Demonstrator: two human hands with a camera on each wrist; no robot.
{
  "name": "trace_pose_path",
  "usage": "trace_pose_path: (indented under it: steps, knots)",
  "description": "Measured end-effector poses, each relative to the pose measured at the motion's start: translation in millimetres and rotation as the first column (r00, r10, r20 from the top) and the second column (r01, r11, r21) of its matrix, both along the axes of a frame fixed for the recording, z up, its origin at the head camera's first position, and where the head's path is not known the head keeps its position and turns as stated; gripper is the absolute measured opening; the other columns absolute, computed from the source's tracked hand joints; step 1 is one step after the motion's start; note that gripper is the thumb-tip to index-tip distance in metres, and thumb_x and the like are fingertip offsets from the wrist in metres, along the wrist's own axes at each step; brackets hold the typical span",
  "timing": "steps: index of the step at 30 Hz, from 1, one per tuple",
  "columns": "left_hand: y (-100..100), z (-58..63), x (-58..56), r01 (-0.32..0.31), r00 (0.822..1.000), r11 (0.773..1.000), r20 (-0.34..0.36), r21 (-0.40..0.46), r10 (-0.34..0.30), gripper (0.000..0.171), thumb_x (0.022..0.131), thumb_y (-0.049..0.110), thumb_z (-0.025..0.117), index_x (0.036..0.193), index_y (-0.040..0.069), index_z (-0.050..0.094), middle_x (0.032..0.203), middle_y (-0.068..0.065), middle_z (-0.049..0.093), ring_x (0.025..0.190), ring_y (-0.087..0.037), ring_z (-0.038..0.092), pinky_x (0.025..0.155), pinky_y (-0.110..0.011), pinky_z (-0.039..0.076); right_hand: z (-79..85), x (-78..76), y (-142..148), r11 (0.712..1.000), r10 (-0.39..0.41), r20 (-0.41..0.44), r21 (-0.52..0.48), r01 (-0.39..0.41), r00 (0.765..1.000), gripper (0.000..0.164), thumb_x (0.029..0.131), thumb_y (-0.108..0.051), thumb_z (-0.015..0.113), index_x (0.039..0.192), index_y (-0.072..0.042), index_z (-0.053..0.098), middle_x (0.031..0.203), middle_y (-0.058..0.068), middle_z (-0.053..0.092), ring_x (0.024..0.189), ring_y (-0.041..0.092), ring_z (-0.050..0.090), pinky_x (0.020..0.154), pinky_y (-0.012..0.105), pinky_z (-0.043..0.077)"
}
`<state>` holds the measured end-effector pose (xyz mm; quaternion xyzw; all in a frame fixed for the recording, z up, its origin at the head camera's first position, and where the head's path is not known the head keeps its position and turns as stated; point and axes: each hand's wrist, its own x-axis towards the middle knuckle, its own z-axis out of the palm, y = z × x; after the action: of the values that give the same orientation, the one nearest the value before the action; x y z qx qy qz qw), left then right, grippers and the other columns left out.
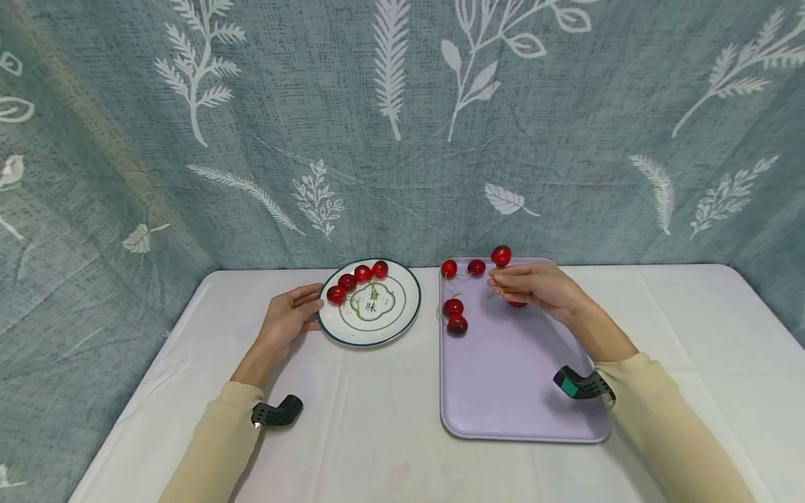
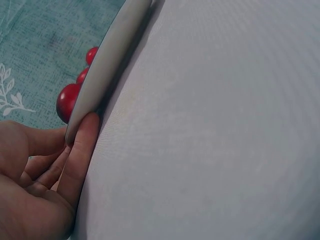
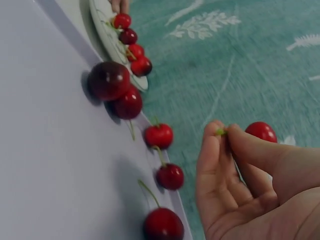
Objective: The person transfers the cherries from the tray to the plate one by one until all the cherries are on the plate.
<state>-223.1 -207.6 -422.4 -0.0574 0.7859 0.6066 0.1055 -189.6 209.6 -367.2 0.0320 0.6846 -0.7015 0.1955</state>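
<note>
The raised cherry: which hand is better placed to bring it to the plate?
Probably the right hand: it holds the raised cherry, apparently by the stem. The left hand is occupied, gripping the plate.

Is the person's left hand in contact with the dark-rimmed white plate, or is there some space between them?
Touching. The left wrist view shows the left hand gripping the edge of the white plate, one finger against its underside.
</note>
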Motion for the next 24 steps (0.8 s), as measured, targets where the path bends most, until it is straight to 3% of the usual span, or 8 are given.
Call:
trace_pose_path:
  steps: [13, 20, 24]
  knots:
    - [0.8, -0.9, 0.6, -0.001, 1.0, 1.0, -0.016, 0.005, 0.001, 0.047, 0.101, 0.006, 0.052, 0.146, 0.0, 0.042, 0.142, -0.021, 0.047, 0.09, -0.006, 0.06, 0.068, -0.021, 0.059, -4.0, -7.8, -63.1, 0.986, -0.121, 0.044, -0.113, 0.126, 0.992, 0.04, 0.094, 0.004, 0.06, 0.132, 0.015, 0.052, 0.089, 0.004, 0.072, 0.08, 0.011, 0.071, 0.083, 0.027, 0.058]
    - [-0.3, -2.8, -0.4, -0.001, 1.0, 1.0, -0.015, -0.006, 0.001, 0.046, 0.101, 0.006, 0.051, 0.146, 0.001, 0.043, 0.141, -0.02, 0.048, 0.088, -0.006, 0.06, 0.069, -0.021, 0.059, -12.7, -13.1, -112.3, 0.982, -0.168, 0.046, -0.081, 0.171, 0.985, 0.032, 0.091, 0.002, 0.066, 0.12, 0.012, 0.064, 0.096, 0.015, 0.073, 0.075, 0.013, 0.072, 0.085, 0.034, 0.057]
    - [0.7, -1.7, 1.3, -0.006, 1.0, 1.0, -0.016, -0.006, 0.006, 0.046, 0.101, 0.006, 0.052, 0.146, 0.001, 0.043, 0.14, -0.021, 0.048, 0.088, -0.007, 0.06, 0.069, -0.021, 0.059, -18.5, -13.3, -132.9, 0.984, -0.166, 0.029, -0.056, 0.167, 0.986, 0.027, 0.089, 0.004, 0.067, 0.114, 0.013, 0.066, 0.1, 0.022, 0.072, 0.071, 0.013, 0.072, 0.079, 0.03, 0.059]
